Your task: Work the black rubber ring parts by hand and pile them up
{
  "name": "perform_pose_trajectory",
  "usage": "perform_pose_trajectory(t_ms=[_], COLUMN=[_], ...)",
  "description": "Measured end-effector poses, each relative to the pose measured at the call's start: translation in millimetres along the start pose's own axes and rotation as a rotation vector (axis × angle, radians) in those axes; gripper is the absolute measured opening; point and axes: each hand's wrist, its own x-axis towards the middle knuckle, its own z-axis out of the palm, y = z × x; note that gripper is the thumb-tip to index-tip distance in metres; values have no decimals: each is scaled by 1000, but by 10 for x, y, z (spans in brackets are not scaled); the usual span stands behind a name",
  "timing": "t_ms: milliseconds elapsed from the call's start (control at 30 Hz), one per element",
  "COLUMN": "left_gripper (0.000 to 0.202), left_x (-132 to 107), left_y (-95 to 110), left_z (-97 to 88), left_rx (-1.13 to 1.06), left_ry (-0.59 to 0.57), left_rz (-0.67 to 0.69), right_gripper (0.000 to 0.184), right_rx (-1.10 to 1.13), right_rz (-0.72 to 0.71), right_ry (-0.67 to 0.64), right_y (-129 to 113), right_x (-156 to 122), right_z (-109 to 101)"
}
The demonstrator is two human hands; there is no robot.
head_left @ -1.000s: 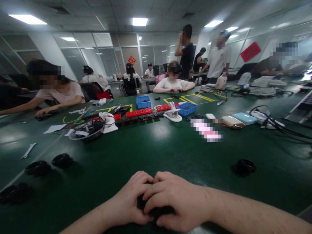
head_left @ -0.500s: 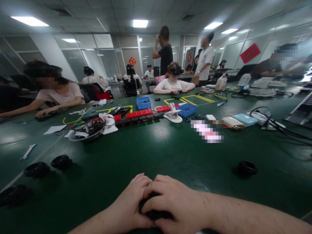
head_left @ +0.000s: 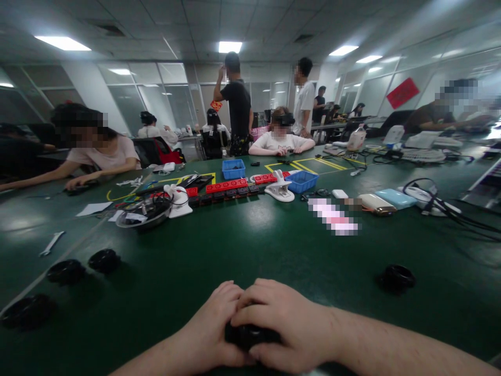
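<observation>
At the front edge of the table, both hands are wrapped round a black round part (head_left: 253,337), which they mostly cover. My left hand (head_left: 217,324) closes on its left side, thumb low in front. From the right, my right hand (head_left: 289,324) curls its fingers over the top, with the thumb along the near side. The fingers of the two hands touch at the far side. Similar black ring-shaped parts lie on the table: one to the right (head_left: 397,278) and three at the left, the farthest of these a black ring (head_left: 104,260).
On the green table (head_left: 258,250) lie a wrench (head_left: 51,243), a metal bowl (head_left: 136,222) of cables, a row of red blocks (head_left: 227,185), a white clamp (head_left: 279,188), blue bins (head_left: 301,181) and power banks (head_left: 376,204). Several people sit or stand around.
My hands stay round the black part, and more of its top shows between them. The view has shifted slightly. Behind the table, the two standing people appear farther left.
</observation>
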Motion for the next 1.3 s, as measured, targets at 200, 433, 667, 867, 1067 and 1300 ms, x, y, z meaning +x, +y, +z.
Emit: perform_pose_trajectory(t_ms=[200,433,667,867,1067,1300], left_gripper=[48,25,26,24,39,60], left_x=[-28,13,-10,1,-8,-24], left_y=[1,-83,-173,-167,-225,-278], left_z=[12,10,0,11,57,90], left_rx=[-35,148,207,219,170,123], left_ry=[69,317,351,370,394,397], left_rz=[-38,-184,-240,-281,-323,-299], right_gripper=[37,36,28,25,13,30], right_rx=[77,74,-41,-212,-267,-321], right_rz=[177,290,384,664,682,687], right_ry=[304,458,397,314,199,203], right_y=[9,154,217,309,411,304], right_x=[-46,-29,-25,3,22,21], right_z=[-20,-6,-72,-104,-55,-48])
